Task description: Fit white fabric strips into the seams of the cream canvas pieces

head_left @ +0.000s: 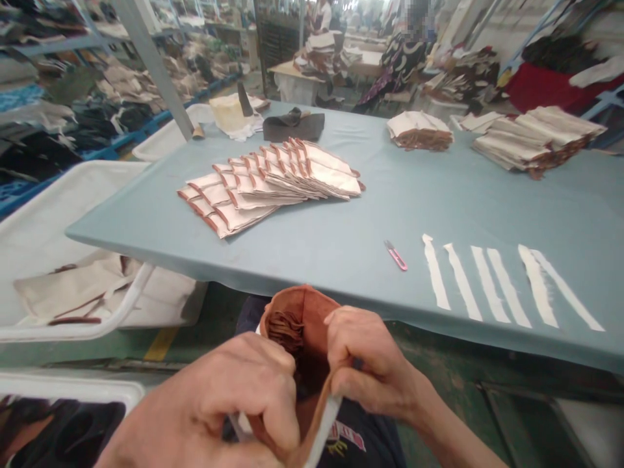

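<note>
A fabric bag (316, 312) with a rust-brown lining and a pale outer side is held in front of my body, its mouth facing up. Bunched brown strips (286, 330) show inside it. My left hand (238, 396) is closed on the near left part of the rim. On the right, my right hand (365, 357) pinches the rim between thumb and fingers. The bag's lower part is hidden behind my hands. Just beyond, on the table (316, 250), lies a small pair of pink-handled thread snips (395, 255).
Overlapping cream pieces with brown edging (273, 179) lie mid-table. Several white fabric strips (480, 283) are at the right. Folded stacks (539, 136) stand at the back right. White bins (112, 315) are on the left, and a person (402, 58) sits beyond the table.
</note>
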Tool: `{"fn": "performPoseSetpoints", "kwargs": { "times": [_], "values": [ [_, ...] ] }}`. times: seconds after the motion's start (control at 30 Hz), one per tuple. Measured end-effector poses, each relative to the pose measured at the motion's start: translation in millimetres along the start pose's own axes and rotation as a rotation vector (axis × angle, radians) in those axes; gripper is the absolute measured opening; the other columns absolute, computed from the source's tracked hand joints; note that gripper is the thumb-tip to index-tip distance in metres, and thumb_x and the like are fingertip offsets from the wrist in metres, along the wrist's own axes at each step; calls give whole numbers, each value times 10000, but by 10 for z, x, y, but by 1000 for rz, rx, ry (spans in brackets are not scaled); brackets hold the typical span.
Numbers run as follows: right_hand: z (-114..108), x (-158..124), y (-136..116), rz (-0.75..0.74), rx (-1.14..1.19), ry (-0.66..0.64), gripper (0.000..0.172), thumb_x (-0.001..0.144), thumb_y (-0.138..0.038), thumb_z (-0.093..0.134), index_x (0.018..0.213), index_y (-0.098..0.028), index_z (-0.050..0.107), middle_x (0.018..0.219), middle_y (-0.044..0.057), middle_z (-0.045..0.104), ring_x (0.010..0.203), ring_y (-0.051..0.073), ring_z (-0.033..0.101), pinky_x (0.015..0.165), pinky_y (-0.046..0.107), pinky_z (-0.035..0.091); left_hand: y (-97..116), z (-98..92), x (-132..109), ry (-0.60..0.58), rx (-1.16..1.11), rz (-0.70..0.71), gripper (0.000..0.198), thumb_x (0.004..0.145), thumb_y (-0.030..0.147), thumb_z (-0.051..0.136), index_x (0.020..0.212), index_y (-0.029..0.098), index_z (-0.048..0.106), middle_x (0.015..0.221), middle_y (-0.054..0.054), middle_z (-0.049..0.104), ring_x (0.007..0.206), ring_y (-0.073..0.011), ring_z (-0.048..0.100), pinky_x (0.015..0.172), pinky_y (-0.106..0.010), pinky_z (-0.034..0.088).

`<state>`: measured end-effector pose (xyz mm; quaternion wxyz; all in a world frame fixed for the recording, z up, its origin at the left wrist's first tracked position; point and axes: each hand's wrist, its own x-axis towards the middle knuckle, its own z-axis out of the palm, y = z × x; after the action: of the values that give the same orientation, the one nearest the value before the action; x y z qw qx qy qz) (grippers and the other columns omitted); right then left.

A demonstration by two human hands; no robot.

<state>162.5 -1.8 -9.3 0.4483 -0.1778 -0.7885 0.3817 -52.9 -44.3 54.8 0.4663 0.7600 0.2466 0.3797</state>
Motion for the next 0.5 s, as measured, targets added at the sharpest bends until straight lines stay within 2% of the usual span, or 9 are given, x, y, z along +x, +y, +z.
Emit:
{"fn": "performPoseSetpoints", "kwargs": {
  "times": [0.13, 0.2, 0.3, 0.37, 0.5],
  "values": [
    [-37, -3, 116, 16, -48, 30, 513, 1076, -543, 500, 678, -219, 510, 607, -34, 535, 599, 141, 511, 702, 317, 432, 41, -191, -12, -53, 130, -129, 516, 1049, 588, 500, 718, 194, 524, 628, 23, 574, 624, -122, 517, 682, -285, 426],
    [-62, -8, 153, 32, -56, 23, 554, 1051, -620, 502, 670, -218, 506, 606, -36, 528, 591, 139, 500, 702, 319, 430, 32, -247, -31, -67, 172, -181, 481, 1053, 520, 542, 705, 192, 492, 641, 33, 535, 632, -116, 491, 663, -277, 398],
    [-140, -37, 269, 103, -132, -8, 640, 978, -780, 465, 685, -214, 526, 634, -23, 545, 605, 149, 504, 674, 317, 409, -13, -344, -88, -71, 151, -181, 477, 1081, 474, 491, 699, 190, 456, 639, 33, 484, 636, -118, 466, 638, -277, 373],
    [-205, -65, 371, 159, -212, -30, 678, 944, -835, 442, 707, -208, 546, 665, -6, 571, 632, 164, 521, 661, 315, 395, -57, -429, -138, -38, 72, -152, 514, 1074, 523, 469, 682, 192, 434, 624, 26, 454, 631, -129, 455, 622, -287, 378],
    [-263, -84, 498, 208, -282, -59, 631, 934, -802, 511, 759, -200, 581, 729, 12, 599, 693, 185, 543, 671, 316, 396, -142, -524, -234, 138, -2, -127, 549, 1035, 572, 472, 651, 215, 308, 564, 28, 373, 564, -141, 413, 564, -310, 407]
  ]
}}
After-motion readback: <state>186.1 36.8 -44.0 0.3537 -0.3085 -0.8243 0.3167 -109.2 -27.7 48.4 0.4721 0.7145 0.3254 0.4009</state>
